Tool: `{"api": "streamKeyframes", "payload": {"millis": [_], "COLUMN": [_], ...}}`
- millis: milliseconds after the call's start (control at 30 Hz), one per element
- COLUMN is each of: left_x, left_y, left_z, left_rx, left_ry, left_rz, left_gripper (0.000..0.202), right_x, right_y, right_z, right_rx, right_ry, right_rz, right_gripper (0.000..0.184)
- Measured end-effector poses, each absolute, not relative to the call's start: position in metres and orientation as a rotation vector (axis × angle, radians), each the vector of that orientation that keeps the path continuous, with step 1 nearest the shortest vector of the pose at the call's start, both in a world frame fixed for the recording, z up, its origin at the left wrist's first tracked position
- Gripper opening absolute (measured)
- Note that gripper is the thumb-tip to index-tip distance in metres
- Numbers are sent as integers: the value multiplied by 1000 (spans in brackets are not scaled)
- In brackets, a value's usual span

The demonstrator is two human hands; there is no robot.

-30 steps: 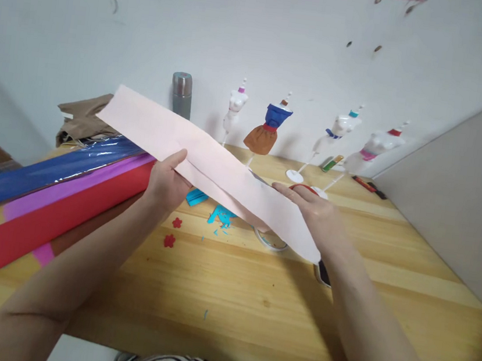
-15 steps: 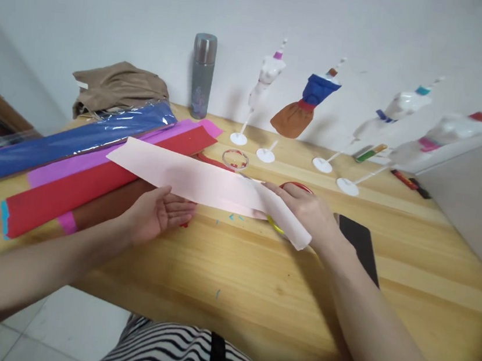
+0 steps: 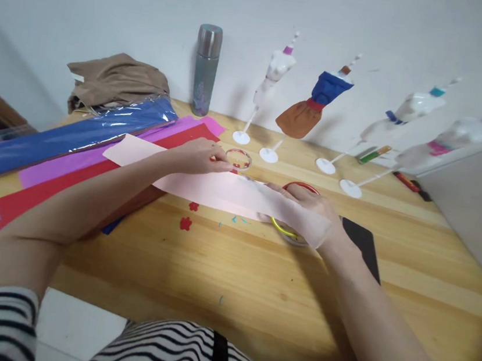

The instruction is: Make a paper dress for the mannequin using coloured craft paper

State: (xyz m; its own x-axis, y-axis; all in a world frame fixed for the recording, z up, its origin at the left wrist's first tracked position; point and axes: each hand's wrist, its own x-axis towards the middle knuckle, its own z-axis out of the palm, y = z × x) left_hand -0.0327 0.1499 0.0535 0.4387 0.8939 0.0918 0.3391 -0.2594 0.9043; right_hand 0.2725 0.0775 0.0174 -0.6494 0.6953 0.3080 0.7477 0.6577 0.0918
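A long pale pink sheet of crepe paper [image 3: 222,193] stretches across the middle, its right end curling up over my right hand. My right hand [image 3: 302,202] is closed round scissors; their red handle loop [image 3: 304,185] and yellow loop [image 3: 281,227] show beside it, while the paper covers most of the blades. Over the sheet's far edge, my left hand [image 3: 202,157] has its fingers bent together, apparently pinching the paper; the contact is partly hidden. Two red flower-shaped cutouts [image 3: 186,223] lie just in front of the sheet.
Rolls of red paper [image 3: 105,172] and wrapped blue paper [image 3: 66,135] lie left. Behind stand a flask [image 3: 206,71], small mannequins on stands, one in a blue and orange dress [image 3: 316,102], and a round clear dish [image 3: 238,158]. A black phone-like slab [image 3: 360,248] lies right.
My left hand has moved from below the sheet, palm up, to its far edge, palm down, fingers closing. The red flower cutouts came into fuller view. My right hand stays in much the same place.
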Motion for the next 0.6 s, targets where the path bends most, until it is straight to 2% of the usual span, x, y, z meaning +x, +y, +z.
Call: {"api": "streamKeyframes", "payload": {"millis": [100,200,400,600], "left_x": [-16,-8,-12,-12], "left_y": [166,170,169,169], "left_z": [50,48,47,45], "left_rx": [2125,2237,2238,2230], "left_ry": [1020,960,778,711], "left_rz": [392,217,210,250], "left_gripper": [23,32,32,29], "right_x": [276,280,284,284], "right_y": [80,82,96,106], "right_z": [20,24,25,17], "right_rx": [-1186,-1202,-996,-880], "right_ry": [-2656,-2676,-2632,-2575], "right_rz": [-399,-510,-604,-667], "right_gripper": [46,40,32,32]}}
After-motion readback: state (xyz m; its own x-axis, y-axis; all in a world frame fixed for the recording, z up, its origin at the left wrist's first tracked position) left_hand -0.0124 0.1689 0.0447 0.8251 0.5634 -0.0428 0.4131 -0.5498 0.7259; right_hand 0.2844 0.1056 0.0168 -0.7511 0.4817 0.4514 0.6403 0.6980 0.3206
